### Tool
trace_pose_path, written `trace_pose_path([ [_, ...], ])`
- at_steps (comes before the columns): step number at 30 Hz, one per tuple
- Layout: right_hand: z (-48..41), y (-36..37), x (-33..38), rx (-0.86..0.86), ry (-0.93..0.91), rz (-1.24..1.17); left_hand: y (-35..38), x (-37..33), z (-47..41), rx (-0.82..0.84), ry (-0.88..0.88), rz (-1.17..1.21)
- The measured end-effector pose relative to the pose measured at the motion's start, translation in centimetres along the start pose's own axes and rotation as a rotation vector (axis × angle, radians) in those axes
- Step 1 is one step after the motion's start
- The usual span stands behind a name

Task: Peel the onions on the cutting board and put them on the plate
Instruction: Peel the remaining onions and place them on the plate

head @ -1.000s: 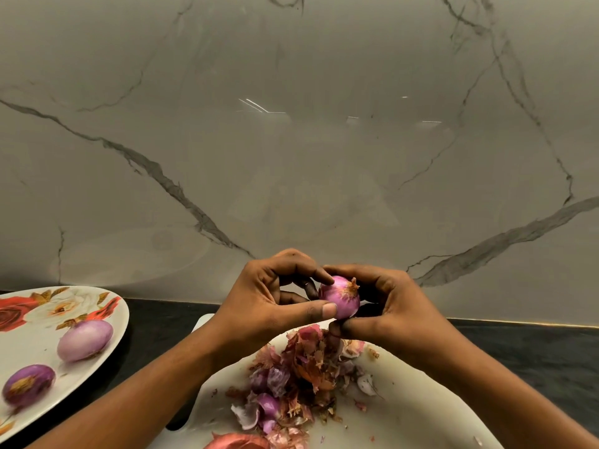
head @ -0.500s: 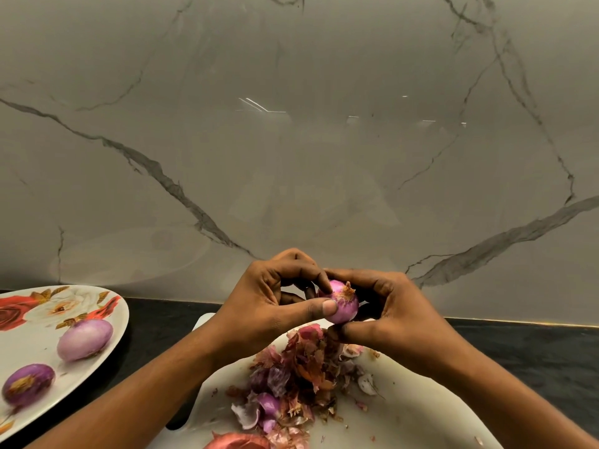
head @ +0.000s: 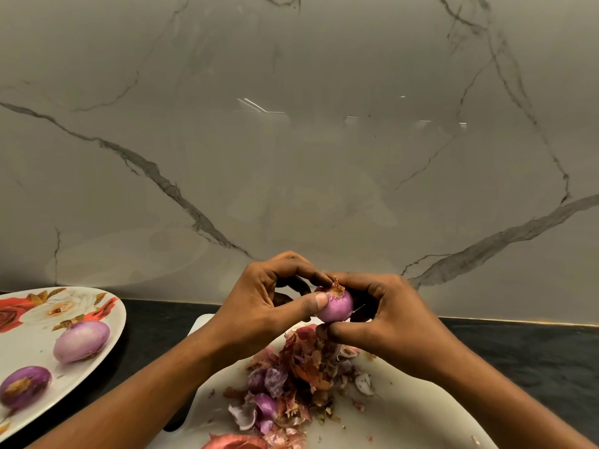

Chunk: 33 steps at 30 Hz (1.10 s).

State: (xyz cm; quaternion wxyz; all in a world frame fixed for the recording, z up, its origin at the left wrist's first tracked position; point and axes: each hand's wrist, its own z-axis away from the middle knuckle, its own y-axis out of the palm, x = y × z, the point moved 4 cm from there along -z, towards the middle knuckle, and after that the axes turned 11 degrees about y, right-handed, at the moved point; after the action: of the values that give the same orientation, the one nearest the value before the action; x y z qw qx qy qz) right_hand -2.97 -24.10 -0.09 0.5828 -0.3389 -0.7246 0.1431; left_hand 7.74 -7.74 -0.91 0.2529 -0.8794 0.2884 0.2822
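Onion (head: 337, 307) turned slightly within the last second, dry tuft now up under both forefingers; left hand (head: 259, 306) pinches it, right hand (head: 389, 322) curls round it, above the far edge of the cutting board (head: 405, 416), over the peels (head: 291, 384); judged nearly bare, plate (head: 120, 322) next.

A glossy pale grey marble backsplash (head: 291, 163) fills the upper two thirds of the frame, with dark veins crossing its left and right sides. Streaks of reflected light (head: 256, 105) glint near its centre. Below, a thin gold strip (head: 518, 321) edges the black countertop (head: 534, 358) at lower right.
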Motion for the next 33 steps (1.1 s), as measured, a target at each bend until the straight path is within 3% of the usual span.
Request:
trace_pose_path([
  [8, 0.07, 0.13, -0.26, -0.030, -0.009, 0.055, 0.04, -0.25, -0.07, -0.021, 0.084, -0.123],
  [17, 0.46, 0.18, 0.24, -0.068, -0.059, 0.142, 0.25, -0.29, 0.12, -0.043, 0.047, -0.087],
  [23, 0.62, 0.38, 0.17, -0.063, -0.098, 0.247, 0.42, -0.08, 0.28, 0.032, -0.011, -0.065],
  [33, 0.35, 0.48, -0.03, -0.021, -0.061, 0.070, 0.60, 0.20, 0.08, 0.088, 0.011, -0.054],
])
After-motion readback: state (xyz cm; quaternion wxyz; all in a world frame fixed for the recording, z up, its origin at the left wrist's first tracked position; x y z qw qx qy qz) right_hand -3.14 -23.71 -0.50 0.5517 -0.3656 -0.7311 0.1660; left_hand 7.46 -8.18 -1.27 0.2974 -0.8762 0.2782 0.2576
